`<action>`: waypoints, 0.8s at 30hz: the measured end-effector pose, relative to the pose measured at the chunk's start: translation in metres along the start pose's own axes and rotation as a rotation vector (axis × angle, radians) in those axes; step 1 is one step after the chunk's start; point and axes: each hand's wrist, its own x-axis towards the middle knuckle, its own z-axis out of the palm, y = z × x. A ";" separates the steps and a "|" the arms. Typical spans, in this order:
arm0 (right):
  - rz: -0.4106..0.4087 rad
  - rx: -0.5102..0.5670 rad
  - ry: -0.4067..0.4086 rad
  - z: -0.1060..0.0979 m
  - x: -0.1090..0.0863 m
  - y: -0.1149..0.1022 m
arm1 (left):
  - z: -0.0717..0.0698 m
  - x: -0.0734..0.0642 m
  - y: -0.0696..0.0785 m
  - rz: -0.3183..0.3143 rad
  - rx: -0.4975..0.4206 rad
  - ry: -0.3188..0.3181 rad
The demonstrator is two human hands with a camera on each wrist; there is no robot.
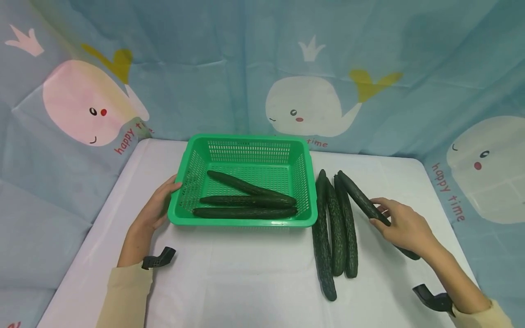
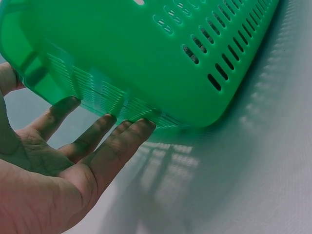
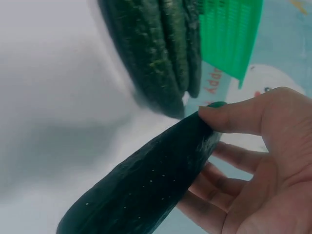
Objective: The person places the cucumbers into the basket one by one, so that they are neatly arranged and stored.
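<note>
My right hand (image 1: 404, 227) grips a dark green cucumber (image 1: 362, 200), thumb on one side and fingers on the other. The cucumber slants from upper left to lower right in the head view; its near end fills the lower part of the right wrist view. Three more cucumbers (image 1: 337, 225) lie side by side on the table, just left of it. At the left end of a green plastic basket (image 1: 242, 222), my left hand (image 1: 157, 202) holds the rim with its thumb, and its fingertips (image 2: 142, 125) touch the outer wall. Inside the basket are three cucumbers (image 1: 246, 212).
A white cloth covers the table (image 1: 246, 278). Behind it and at the sides hangs a blue curtain (image 1: 229, 91) printed with whales. The basket's right end stands right beside the loose cucumbers.
</note>
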 end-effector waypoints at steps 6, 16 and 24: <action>-0.057 0.005 0.041 -0.011 0.007 -0.016 | 0.000 0.000 -0.001 -0.009 -0.003 0.003; -0.117 0.063 0.047 -0.015 0.020 -0.047 | 0.000 -0.001 0.002 -0.008 -0.019 -0.006; -0.190 0.037 0.078 -0.020 0.033 -0.069 | 0.000 -0.001 0.003 -0.005 -0.029 -0.014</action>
